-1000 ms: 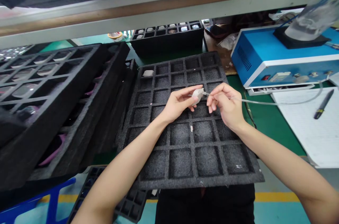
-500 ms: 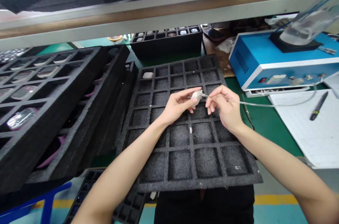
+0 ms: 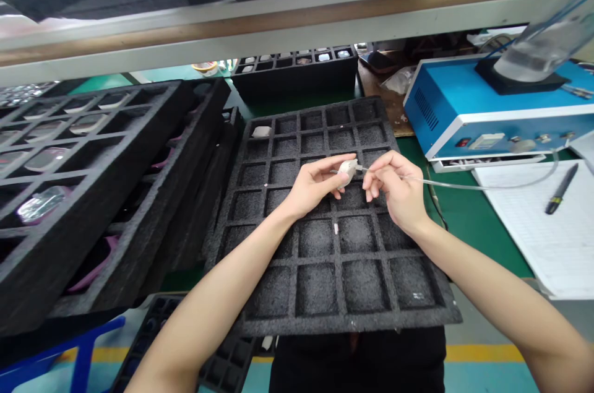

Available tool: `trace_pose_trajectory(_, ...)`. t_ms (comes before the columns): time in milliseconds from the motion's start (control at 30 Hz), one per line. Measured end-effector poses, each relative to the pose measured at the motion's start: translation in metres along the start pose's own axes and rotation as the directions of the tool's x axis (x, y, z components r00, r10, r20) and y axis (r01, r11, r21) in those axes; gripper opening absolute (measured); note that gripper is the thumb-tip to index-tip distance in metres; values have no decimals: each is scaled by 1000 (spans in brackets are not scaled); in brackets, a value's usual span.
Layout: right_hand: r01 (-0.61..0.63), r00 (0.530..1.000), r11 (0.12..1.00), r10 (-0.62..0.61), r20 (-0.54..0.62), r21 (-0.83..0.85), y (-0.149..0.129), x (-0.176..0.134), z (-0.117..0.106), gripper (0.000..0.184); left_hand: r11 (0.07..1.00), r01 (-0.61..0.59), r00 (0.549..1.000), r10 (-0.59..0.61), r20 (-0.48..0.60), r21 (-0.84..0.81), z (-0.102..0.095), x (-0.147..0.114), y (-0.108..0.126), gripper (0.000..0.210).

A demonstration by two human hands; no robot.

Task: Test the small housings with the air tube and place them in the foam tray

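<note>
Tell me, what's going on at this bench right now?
A person works over a black foam tray of square pockets. The left hand pinches a small white part, while the right hand holds a thin nozzle on a clear tube against that part's end. The tube runs off toward the blue machine on the right. One similar white piece sits in the tray's far-left corner pocket. More foam trays are stacked to the left.

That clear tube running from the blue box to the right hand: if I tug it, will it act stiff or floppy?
Probably floppy: the clear tube sags in a loose curve toward the blue box. Likely light too, since the right hand pinches it with fingertips alone.
</note>
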State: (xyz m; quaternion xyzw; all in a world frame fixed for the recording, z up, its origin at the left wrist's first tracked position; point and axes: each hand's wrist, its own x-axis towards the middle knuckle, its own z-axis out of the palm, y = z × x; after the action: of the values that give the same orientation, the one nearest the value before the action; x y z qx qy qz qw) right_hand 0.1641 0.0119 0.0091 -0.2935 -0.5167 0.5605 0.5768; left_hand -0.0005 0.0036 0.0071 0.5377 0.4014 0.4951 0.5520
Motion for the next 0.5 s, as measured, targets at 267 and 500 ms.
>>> trace_pose_trajectory(267, 17, 1000, 1000, -17, -8, 4, -1, 1, 0, 10, 1000, 3, 1000, -3, 5, -10, 1, 0, 1, 42)
trace_pose_trajectory(500, 3, 1000, 1000, -3, -6, -13, 0, 2, 0, 10, 1000, 13, 1000, -13, 3, -1, 2, 0, 2, 44)
